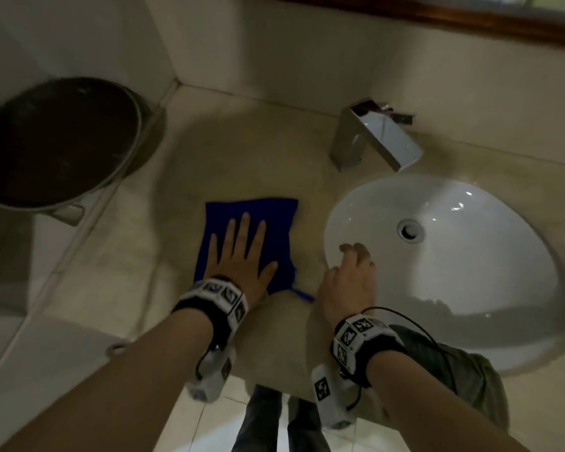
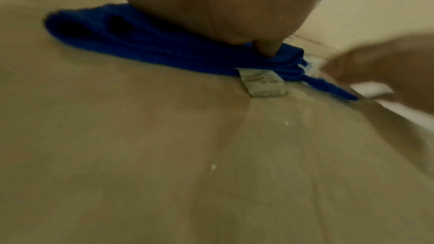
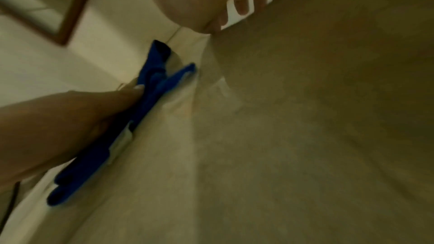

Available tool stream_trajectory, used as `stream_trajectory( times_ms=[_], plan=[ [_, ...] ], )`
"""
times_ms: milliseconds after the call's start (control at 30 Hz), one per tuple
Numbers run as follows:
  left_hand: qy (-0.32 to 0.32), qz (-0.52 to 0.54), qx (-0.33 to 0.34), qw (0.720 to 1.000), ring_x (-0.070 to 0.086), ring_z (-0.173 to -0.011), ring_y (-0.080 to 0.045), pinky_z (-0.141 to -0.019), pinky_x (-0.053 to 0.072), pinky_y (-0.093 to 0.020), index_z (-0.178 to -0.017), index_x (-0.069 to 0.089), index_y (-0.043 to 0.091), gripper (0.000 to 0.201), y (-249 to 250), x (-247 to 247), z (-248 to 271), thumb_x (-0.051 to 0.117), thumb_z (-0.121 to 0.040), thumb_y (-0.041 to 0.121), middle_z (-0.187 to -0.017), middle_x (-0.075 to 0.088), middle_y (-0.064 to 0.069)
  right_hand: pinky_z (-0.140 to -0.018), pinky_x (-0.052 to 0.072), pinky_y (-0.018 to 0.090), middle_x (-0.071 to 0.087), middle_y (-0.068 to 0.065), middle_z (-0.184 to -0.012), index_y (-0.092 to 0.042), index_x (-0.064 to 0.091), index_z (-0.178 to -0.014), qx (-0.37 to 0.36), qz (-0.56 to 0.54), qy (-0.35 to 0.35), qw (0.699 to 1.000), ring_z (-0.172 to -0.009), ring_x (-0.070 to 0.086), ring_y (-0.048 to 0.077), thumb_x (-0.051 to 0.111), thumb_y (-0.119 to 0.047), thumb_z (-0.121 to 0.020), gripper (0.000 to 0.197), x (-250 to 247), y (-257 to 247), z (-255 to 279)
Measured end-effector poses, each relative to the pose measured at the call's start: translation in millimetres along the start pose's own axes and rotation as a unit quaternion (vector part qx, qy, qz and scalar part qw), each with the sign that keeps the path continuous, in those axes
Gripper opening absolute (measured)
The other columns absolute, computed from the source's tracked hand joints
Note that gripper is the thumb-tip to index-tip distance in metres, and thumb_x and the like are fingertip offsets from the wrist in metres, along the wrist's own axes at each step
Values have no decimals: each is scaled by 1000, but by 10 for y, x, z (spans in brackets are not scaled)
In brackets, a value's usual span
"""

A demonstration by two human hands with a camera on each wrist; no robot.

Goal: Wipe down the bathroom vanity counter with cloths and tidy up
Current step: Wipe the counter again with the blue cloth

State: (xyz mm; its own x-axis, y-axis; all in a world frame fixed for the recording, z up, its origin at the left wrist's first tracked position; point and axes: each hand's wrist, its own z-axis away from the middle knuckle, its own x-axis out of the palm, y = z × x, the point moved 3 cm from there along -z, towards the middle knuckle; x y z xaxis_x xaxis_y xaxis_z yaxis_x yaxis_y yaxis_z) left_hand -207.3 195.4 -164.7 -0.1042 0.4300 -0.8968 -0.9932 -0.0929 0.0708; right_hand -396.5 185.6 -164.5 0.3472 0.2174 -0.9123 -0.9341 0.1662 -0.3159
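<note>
On the beige counter (image 1: 252,151), just to the nine o'clock side of the sink, lies the blue cloth (image 1: 274,220), folded into a flat rectangle. The left hand (image 1: 238,256) presses down on it with fingers straight and spread, the palm covering the cloth's near half; its grip is flat and relaxed, curled round nothing. In the left wrist view the cloth (image 2: 145,44) shows as stacked folds with a small grey label (image 2: 263,84) sticking out from its near edge onto the counter (image 2: 164,155), and a loose blue corner trails toward three o'clock. The right wrist view shows the left hand's thumb (image 3: 126,96) lying along the cloth (image 3: 150,88).

The right hand (image 1: 349,275) sits just at three o'clock of the cloth, apart from it, over the rim of the white oval sink (image 1: 470,288). Its fingers are loosely bent and hold nothing; whether the fingertips touch the rim cannot be told.

At twelve o'clock of the sink stands a chrome faucet (image 1: 372,138) with a flat square spout. At nine o'clock of the cloth, beyond the counter's edge and lower down, is a round bin with a dark lid (image 1: 59,138). A wood-framed mirror (image 1: 437,17) runs along the wall at twelve o'clock. A dark green cloth (image 1: 454,370) hangs over the counter's front edge at five o'clock, below the right wrist.
</note>
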Motion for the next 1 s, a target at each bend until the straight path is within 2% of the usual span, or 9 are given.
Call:
stream_trajectory(
  times_ms=[100,200,267,333,433,533,600,800,1000],
  plan=[
    [-17,14,-17,1000,-33,-140,-22,-116,-16,-49,-139,-40,33,74,-86,87,140,-1,-88,71,-146,-47,2,-118,18,42,10,16,-158,-6,19,-151,-156,-21,-38,987,-144,15,31,42,-22,-93,64,-86,-420,-7],
    [-24,9,-27,999,-37,-137,-20,-114,-18,-49,-135,-43,33,75,-77,85,121,-13,-78,71,-145,-48,2,-120,11,43,-5,11,-160,-7,6,-153,-272,22,-80,959,-148,-3,26,22,-30,-101,59,-84,-805,13],
    [-32,0,-29,999,-37,-137,-21,-115,-18,-50,-138,-41,31,76,-79,54,77,3,-88,67,-145,-47,1,-121,-4,35,-15,5,-160,-11,1,-153,-263,11,-132,956,-147,-12,22,21,-33,-103,58,-53,-960,-16],
    [-29,-8,-31,999,-37,-137,-24,-114,-18,-51,-139,-39,29,82,-101,-28,-38,22,-94,61,-144,-48,-1,-119,-10,35,-16,4,-159,-13,0,-153,-258,33,-117,958,-147,-16,22,16,-37,-102,59,-39,-1077,-79],
    [-9,0,-31,999,-36,-138,-27,-114,-15,-54,-141,-37,28,80,-152,-191,-402,26,-96,51,-145,-47,-3,-119,-10,41,-12,4,-160,-16,0,-153,-253,70,-57,963,-146,-16,24,6,-38,-97,61,1,-1188,-248],
    [-14,10,-15,1000,-35,-139,-27,-113,-17,-55,-142,-35,30,91,-196,-367,-757,36,-92,58,-147,-44,-2,-120,-6,38,-10,2,-161,-17,6,-154,-210,-5,-62,976,-147,-14,19,22,-32,-102,56,-8,-1311,-456],
    [-22,10,3,1000,-34,-139,-27,-113,-17,-54,-143,-32,31,98,-232,-452,-913,42,-88,64,-149,-42,-1,-121,-2,37,-9,2,-161,-15,9,-154,-198,-35,-56,978,-147,-12,18,24,-32,-103,55,-26,-1420,-581],
    [-13,-23,48,999,-33,-140,-28,-112,-20,-54,-144,-31,28,104,-341,-547,-1141,45,-85,67,-150,-41,-3,-120,-4,31,-9,-1,-160,-15,9,-153,-176,-62,-53,981,-147,-14,14,24,-33,-104,55,-25,-1657,-937],
    [44,15,104,994,-24,-144,-17,-115,-17,-46,-147,-21,40,79,-656,-573,-1244,22,-90,71,-155,-31,9,-121,-1,37,-10,-1,-161,-23,-1,-154,-84,-86,-31,992,-147,-11,15,23,-44,-102,61,-45,-1431,-1272]
  ],
)
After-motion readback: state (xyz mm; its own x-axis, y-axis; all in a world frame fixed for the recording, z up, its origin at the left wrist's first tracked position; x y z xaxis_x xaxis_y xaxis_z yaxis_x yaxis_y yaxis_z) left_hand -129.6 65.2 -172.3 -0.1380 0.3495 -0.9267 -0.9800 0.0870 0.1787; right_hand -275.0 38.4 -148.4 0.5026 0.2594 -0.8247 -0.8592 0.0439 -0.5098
